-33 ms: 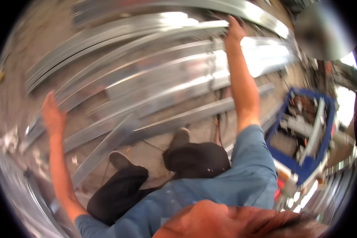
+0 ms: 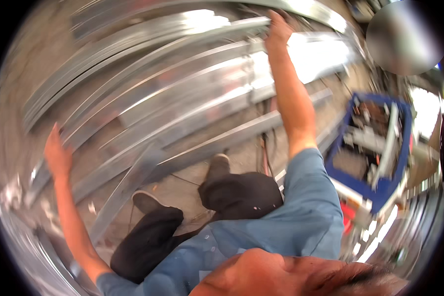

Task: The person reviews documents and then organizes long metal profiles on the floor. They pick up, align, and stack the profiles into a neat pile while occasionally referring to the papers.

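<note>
My left hand (image 2: 58,154) reaches out at the left, fingers stretched and pointing away from me, thumb a little apart. It is over or beside the near-left ends of long metal channels (image 2: 96,129); blur hides whether it touches one. My right arm stretches far forward. Its hand (image 2: 279,30) is closed at the right end of a long, thin silvery metal channel (image 2: 182,45), which runs leftward toward my left hand. Its fingertips are partly hidden.
Several more shiny metal channels (image 2: 133,42) lie across the floor ahead. A shorter channel (image 2: 126,190) lies slantwise by my left shoe (image 2: 148,201). At the right stands a blue-framed bin (image 2: 330,165) with metal offcuts. A cable (image 2: 265,155) runs near my right shoe (image 2: 219,165).
The view has shifted slightly, so the channels and the bin sit a little more to the left. Both hands keep about the same place relative to the channels.
</note>
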`<control>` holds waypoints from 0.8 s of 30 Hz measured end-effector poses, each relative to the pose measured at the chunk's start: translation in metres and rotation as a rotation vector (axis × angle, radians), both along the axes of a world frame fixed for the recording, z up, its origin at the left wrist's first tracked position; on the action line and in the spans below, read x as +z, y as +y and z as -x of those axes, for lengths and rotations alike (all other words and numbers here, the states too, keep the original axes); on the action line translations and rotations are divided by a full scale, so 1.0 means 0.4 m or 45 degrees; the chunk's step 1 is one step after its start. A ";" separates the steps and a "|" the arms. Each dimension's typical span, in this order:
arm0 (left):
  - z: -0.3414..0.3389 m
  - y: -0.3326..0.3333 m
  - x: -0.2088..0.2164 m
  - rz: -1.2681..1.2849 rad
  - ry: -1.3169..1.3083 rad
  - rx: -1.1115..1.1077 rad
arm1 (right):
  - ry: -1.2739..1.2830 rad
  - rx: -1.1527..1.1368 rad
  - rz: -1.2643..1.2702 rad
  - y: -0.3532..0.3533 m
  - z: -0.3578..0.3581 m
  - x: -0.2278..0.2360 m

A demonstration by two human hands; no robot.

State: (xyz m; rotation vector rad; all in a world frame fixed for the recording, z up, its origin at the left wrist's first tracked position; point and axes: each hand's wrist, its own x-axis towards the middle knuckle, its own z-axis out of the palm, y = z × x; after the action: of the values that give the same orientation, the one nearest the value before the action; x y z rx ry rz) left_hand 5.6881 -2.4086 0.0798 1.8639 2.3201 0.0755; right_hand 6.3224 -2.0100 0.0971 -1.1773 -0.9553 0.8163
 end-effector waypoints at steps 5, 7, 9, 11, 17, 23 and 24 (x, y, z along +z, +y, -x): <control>0.103 -0.030 -0.030 0.333 -0.297 0.002 | -0.339 -0.220 -0.159 -0.283 -0.030 0.117; 0.090 -0.048 -0.041 0.469 -0.224 -0.124 | 0.157 -0.157 -0.037 -0.395 -0.064 0.115; 0.136 -0.094 -0.104 0.428 -0.137 -0.231 | 0.316 -0.162 -0.043 -0.458 -0.093 0.069; 0.070 -0.050 -0.103 0.477 -0.143 -0.304 | 0.235 -0.252 0.001 -0.521 -0.147 0.033; -0.243 0.025 -0.006 0.197 -0.214 -0.395 | 0.651 -0.274 0.090 -0.576 -0.215 -0.006; -0.543 0.100 0.084 0.231 -0.096 -0.470 | 1.174 0.156 0.683 -0.760 0.057 -0.147; -0.593 0.103 0.094 0.115 -0.099 -0.545 | 1.167 0.141 0.727 -0.774 0.079 -0.147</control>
State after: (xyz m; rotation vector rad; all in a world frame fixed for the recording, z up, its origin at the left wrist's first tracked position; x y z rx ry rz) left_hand 5.9252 -2.3676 0.1174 2.2174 1.7964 -0.0096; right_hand 6.2909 -2.3195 0.0382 -1.0328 -0.0136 1.5945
